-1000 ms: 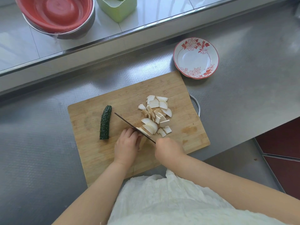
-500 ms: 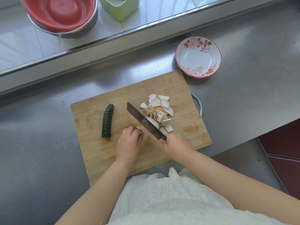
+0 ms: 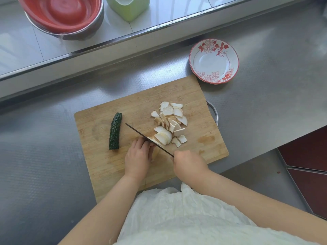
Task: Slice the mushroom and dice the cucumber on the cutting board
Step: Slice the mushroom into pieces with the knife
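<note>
1. now, in the head view, a wooden cutting board [image 3: 99,152] lies on a steel counter [image 3: 44,174], and every place below is given relative to that board.
2. the left hand [image 3: 138,158] rests near the board's front middle, fingers curled down over the uncut mushroom piece [image 3: 155,152], which shows as a pale sliver just to the right of the hand.
3. the right hand [image 3: 189,165] sits at the board's front right edge, fist wrapped round the handle of the knife [image 3: 146,138]; the handle itself is hidden inside the grip.
4. the knife's blade is seen edge-on as a thin dark line, running from the right hand back and leftward toward the board's middle, passing right against the left hand's fingertips [image 3: 146,144].
5. the mushroom slices [image 3: 169,124] lie in a loose heap on the board's right half, just beyond the blade, on its far side from both hands.
6. the cucumber [image 3: 115,133] lies whole on the board's left half, lengthwise front to back, left of the left hand and apart from it, touching neither hand nor knife.
7. a flowered dish [image 3: 214,61] stands on the counter just past the board's far right corner.
8. a metal handle loop [image 3: 214,112] sticks out at the board's right edge.
9. on the ledge behind the board stand a red bowl [image 3: 62,13] nested in a steel bowl [image 3: 74,32], with a green container [image 3: 128,7] to their right.
</note>
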### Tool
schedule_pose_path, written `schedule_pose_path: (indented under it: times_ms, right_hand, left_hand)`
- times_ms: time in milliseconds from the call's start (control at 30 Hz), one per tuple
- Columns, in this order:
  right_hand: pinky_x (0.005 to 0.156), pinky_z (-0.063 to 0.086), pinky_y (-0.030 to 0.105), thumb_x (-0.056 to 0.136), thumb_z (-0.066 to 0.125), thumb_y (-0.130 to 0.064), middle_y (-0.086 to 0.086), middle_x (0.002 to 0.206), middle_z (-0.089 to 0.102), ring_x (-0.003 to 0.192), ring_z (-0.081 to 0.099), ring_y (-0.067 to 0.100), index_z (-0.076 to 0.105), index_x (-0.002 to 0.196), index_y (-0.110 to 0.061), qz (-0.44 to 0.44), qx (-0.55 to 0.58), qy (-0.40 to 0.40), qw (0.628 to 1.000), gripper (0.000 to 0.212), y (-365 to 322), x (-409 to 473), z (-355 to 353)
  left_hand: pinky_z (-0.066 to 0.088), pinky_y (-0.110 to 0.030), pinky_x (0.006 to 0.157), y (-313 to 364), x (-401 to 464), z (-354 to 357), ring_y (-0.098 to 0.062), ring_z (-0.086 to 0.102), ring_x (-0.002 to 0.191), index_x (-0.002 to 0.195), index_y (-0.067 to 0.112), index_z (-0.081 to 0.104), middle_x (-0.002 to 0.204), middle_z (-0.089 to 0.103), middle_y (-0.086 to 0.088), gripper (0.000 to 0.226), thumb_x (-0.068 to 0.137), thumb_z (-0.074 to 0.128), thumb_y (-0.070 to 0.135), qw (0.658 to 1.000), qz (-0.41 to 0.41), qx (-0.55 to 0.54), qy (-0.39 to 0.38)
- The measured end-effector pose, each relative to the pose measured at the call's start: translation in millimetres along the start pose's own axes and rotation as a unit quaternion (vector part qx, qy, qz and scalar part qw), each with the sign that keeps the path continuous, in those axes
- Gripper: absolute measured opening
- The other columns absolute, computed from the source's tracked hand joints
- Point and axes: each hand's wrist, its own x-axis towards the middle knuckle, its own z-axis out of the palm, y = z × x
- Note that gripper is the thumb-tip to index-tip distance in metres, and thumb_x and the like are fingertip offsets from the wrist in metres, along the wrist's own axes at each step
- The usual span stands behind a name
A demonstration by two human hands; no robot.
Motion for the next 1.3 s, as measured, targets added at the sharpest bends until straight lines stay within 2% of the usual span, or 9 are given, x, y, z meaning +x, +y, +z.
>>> schedule_pose_path:
  times_ms: [167,333,467,633,700,900,1000,1133,1300]
  right_hand:
    - [0.058,0.038,0.027,0.097,0.043,-0.011,0.008,0.096,0.065,0.082,0.061,0.027,0.060,0.102,-0.012,0.016,-0.007,-0.022,1.000,0.018,-8.6,3.4,-5.5]
    - [0.064,0.043,0.029,0.092,0.042,-0.003,0.009,0.102,0.063,0.091,0.062,0.027,0.059,0.105,-0.009,0.037,0.006,-0.041,0.998,0.022,-16.5,13.0,-3.8]
    - [0.065,0.041,0.030,0.098,0.042,-0.017,0.008,0.103,0.063,0.094,0.061,0.027,0.059,0.108,-0.011,0.045,0.050,-0.033,0.997,0.019,-11.6,23.0,2.2]
    - [0.065,0.042,0.030,0.098,0.046,-0.036,0.005,0.077,0.053,0.079,0.057,0.029,0.057,0.099,-0.011,0.056,0.152,-0.040,0.986,0.028,9.1,36.8,-7.9]
    - [0.062,0.041,0.029,0.099,0.044,-0.036,0.004,0.075,0.054,0.075,0.055,0.027,0.056,0.096,-0.012,0.041,0.131,-0.024,0.990,0.028,11.0,32.6,-7.7]
    - [0.056,0.038,0.028,0.098,0.042,-0.022,0.008,0.092,0.066,0.083,0.063,0.028,0.058,0.100,-0.015,-0.004,0.041,0.029,0.999,0.017,2.1,4.5,2.4]
    - [0.048,0.028,0.026,0.098,0.041,-0.018,0.009,0.094,0.066,0.085,0.063,0.029,0.057,0.104,-0.015,-0.009,0.021,0.027,0.999,0.017,-1.6,-0.4,3.4]
    - [0.056,0.034,0.027,0.099,0.041,-0.016,0.009,0.097,0.065,0.086,0.062,0.029,0.058,0.108,-0.014,-0.006,0.014,0.017,1.000,0.019,-5.7,-2.0,1.7]
    - [0.046,0.026,0.025,0.099,0.042,-0.016,0.008,0.096,0.065,0.078,0.059,0.027,0.058,0.107,-0.013,-0.007,0.001,0.012,1.000,0.019,-9.8,-1.0,0.6]
  left_hand:
    - [0.047,-0.036,0.050,-4.3,-2.0,3.4,-0.029,0.054,0.078,0.085,0.005,0.066,0.088,0.062,-0.009,0.032,0.089,0.046,0.029,1.000,0.008,0.001,0.000]
    - [0.043,-0.034,0.048,-2.8,-0.8,4.8,-0.025,0.047,0.075,0.081,0.006,0.064,0.083,0.060,-0.008,0.030,0.089,0.047,0.030,1.000,0.011,0.017,0.019]
    - [0.042,-0.034,0.050,-2.9,-0.5,3.7,-0.023,0.048,0.074,0.080,0.009,0.066,0.081,0.058,-0.005,0.029,0.089,0.048,0.030,1.000,0.014,0.021,0.017]
    - [0.038,-0.029,0.051,-0.9,-1.3,-3.9,-0.020,0.051,0.075,0.080,0.012,0.066,0.086,0.059,-0.001,0.025,0.089,0.049,0.027,0.999,0.035,0.019,0.001]
    - [0.036,-0.029,0.048,-0.4,-2.0,-5.4,-0.021,0.051,0.072,0.080,0.012,0.065,0.084,0.058,-0.002,0.025,0.089,0.047,0.027,0.998,0.045,0.038,-0.007]
    - [0.040,-0.034,0.047,-3.4,-3.0,-1.6,-0.027,0.054,0.074,0.082,0.007,0.065,0.085,0.059,-0.007,0.030,0.090,0.045,0.029,0.998,0.028,0.055,-0.023]
    - [0.041,-0.033,0.046,-1.8,-3.6,-3.6,-0.027,0.053,0.076,0.086,0.005,0.066,0.085,0.061,-0.009,0.032,0.090,0.044,0.028,0.998,0.033,0.053,-0.008]
    - [0.041,-0.032,0.047,-2.0,-4.3,-3.5,-0.027,0.052,0.078,0.087,0.004,0.067,0.086,0.061,-0.009,0.032,0.090,0.045,0.027,0.998,0.033,0.047,0.000]
    - [0.042,-0.032,0.048,-4.6,-6.6,-0.8,-0.027,0.053,0.077,0.088,0.004,0.066,0.086,0.061,-0.009,0.021,0.088,0.053,0.020,0.999,0.030,0.033,0.009]
